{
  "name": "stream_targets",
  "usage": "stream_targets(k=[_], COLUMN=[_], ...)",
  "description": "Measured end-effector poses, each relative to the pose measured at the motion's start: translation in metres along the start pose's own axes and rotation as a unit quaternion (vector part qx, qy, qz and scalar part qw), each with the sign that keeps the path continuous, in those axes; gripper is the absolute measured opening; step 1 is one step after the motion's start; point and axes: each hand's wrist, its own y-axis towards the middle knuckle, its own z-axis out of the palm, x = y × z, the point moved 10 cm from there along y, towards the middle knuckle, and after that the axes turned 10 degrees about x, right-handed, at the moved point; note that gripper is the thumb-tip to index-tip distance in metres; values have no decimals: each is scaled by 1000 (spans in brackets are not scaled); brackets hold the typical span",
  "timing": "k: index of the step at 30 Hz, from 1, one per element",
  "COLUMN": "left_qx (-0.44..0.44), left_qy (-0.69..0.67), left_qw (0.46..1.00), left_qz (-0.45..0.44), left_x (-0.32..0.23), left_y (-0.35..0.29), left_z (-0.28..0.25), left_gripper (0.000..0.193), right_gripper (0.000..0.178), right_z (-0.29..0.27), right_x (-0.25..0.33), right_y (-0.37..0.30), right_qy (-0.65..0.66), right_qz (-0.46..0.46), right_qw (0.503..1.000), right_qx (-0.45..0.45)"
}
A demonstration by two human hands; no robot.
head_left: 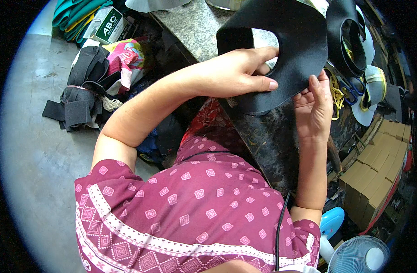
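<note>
Over the dark worktable (pixel 281 159), both my hands hold a black, bendy sheet (pixel 304 41) with a large oval hole, curved up into a loop. My left hand (pixel 236 73) grips it at the hole's rim: its fingers go into the opening, while the thumb presses on the face below. At the sheet's lower right edge, my right hand (pixel 315 102) pinches the border between thumb and fingers, palm turned up. Part of the sheet's underside is hidden by the left hand.
Right of the sheet stand a rolled black piece (pixel 342 50), blue-handled scissors (pixel 351 93) and yellow cord (pixel 337 98). Cardboard boxes (pixel 376 159) and a fan (pixel 361 255) are at lower right. Black fabric bundles (pixel 83 100) and a green-and-white box (pixel 109 25) lie left. A speckled slab (pixel 190 27) lies ahead.
</note>
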Motion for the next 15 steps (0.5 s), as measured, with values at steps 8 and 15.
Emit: stream_targets(k=[8, 15], left_qx=[19, 26], left_qy=[41, -369], left_qw=[999, 926], left_qz=[3, -68], left_x=[2, 34], left_y=[13, 25], left_z=[6, 10], left_gripper=[62, 32], right_gripper=[35, 34], right_z=[8, 23], right_x=[-19, -24], right_y=[-6, -10], right_qy=[-124, 43], right_qz=[106, 97], right_qw=[986, 992], right_qx=[34, 69])
